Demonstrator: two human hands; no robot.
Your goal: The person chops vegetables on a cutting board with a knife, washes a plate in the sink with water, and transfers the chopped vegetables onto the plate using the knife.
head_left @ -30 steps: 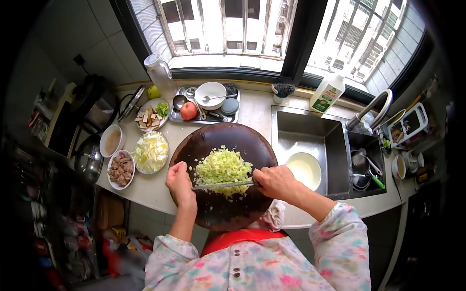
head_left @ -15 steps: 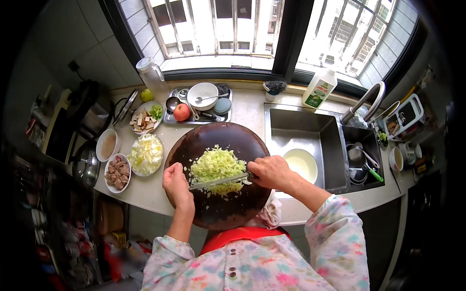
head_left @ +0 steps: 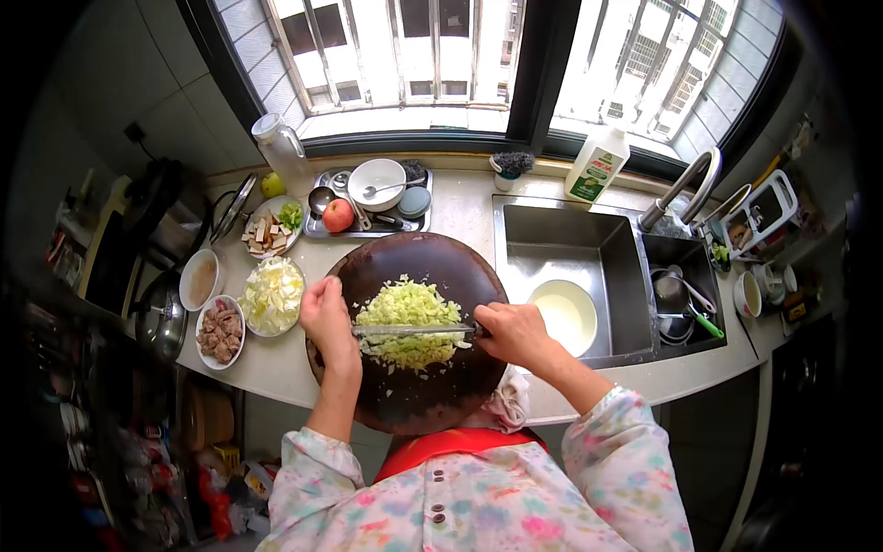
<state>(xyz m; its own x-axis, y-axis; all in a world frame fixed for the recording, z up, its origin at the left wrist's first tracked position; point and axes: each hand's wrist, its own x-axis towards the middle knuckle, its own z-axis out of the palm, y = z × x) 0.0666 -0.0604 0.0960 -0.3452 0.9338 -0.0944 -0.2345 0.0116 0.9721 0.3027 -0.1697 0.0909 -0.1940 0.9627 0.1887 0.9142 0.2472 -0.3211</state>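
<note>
A heap of finely chopped pale green vegetable lies on a dark round cutting board. Across the heap runs a long knife blade, seen nearly edge-on. My right hand is closed round the knife's handle at the board's right side. At the other end, my left hand is closed at the blade's tip, its fingers pinched together. Small bits of vegetable are scattered round the heap and in front of the blade.
Left of the board stand plates of cut cabbage, meat chunks and sliced pieces. Behind it is a metal tray with an apple and bowl. A sink holding a pale bowl is at right.
The blade tilted, then came level again, and now lies farther back across the heap. My left hand has moved up along the board's left edge. The whole view has shifted slightly.
</note>
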